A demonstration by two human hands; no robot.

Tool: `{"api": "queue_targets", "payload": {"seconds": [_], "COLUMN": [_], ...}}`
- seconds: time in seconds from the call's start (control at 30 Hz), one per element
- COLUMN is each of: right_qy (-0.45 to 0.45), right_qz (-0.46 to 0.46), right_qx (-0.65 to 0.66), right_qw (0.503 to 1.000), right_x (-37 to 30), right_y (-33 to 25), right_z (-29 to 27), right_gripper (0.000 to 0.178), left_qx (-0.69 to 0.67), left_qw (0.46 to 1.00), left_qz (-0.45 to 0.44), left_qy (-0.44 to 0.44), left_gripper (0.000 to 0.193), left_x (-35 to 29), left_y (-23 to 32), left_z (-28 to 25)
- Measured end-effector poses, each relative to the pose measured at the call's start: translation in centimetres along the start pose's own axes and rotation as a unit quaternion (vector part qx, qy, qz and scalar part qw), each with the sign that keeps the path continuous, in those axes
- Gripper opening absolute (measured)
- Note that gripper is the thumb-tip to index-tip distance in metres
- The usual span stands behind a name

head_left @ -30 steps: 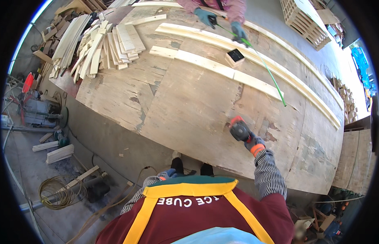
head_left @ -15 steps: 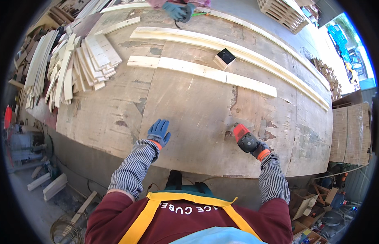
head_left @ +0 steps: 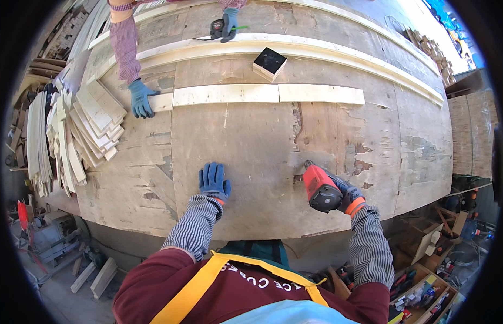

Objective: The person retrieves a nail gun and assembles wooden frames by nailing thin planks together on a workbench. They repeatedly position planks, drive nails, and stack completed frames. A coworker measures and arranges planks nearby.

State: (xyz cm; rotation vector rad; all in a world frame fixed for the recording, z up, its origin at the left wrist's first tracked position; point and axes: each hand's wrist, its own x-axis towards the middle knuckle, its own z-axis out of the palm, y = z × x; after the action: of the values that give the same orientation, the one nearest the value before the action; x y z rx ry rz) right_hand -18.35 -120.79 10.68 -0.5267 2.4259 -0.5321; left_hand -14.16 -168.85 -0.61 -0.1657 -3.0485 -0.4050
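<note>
My left hand (head_left: 214, 181), in a blue work glove, lies flat on the plywood worktable (head_left: 235, 146) with nothing in it. To its right, my right hand (head_left: 349, 195) grips a red and black nail gun (head_left: 320, 186), its nose pointing away from me near the tabletop. Beyond both hands, a row of pale boards lies end to end: a short left piece (head_left: 164, 102), a middle board (head_left: 224, 94) and a right board (head_left: 322, 94). A co-worker's gloved hand (head_left: 141, 99) touches the left piece. Their other hand (head_left: 229, 24) is at a black tape measure (head_left: 217, 29).
A small block with a black top (head_left: 270, 60) stands behind the row, before long timber strips (head_left: 316, 49). Loose slats (head_left: 97, 116) are piled on the left. Below the table's right end sits an open box of tools (head_left: 424, 294); offcuts (head_left: 103, 278) lie lower left.
My view has shifted. The co-worker has reached one hand to the row's left end, while the other stays at the tape measure. The nail gun has turned slightly in my right hand.
</note>
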Motion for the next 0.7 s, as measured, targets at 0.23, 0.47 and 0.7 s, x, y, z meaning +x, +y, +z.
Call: {"api": "queue_targets", "payload": {"seconds": [0.23,0.47,0.7], "right_qy": [-0.035,-0.036,-0.056], "right_qz": [0.000,0.085,0.224], "right_qx": [0.011,0.090,-0.037], "right_qw": [0.999,0.992,0.972], "right_x": [0.5,-1.8,-4.1], "right_y": [0.4,-4.2,-5.2], "right_z": [-0.8,3.2,6.3], "right_gripper": [0.080,0.089,0.088], "left_qx": [-0.003,-0.012,-0.016], "left_qw": [1.000,1.000,0.999], "left_qz": [0.006,-0.013,-0.020], "left_qy": [0.004,0.002,-0.022], "left_gripper": [0.067,0.065,0.066], "left_x": [0.7,0.6,0.5], "left_y": [0.3,0.1,0.2], "left_z": [-0.4,-1.4,-1.3]}}
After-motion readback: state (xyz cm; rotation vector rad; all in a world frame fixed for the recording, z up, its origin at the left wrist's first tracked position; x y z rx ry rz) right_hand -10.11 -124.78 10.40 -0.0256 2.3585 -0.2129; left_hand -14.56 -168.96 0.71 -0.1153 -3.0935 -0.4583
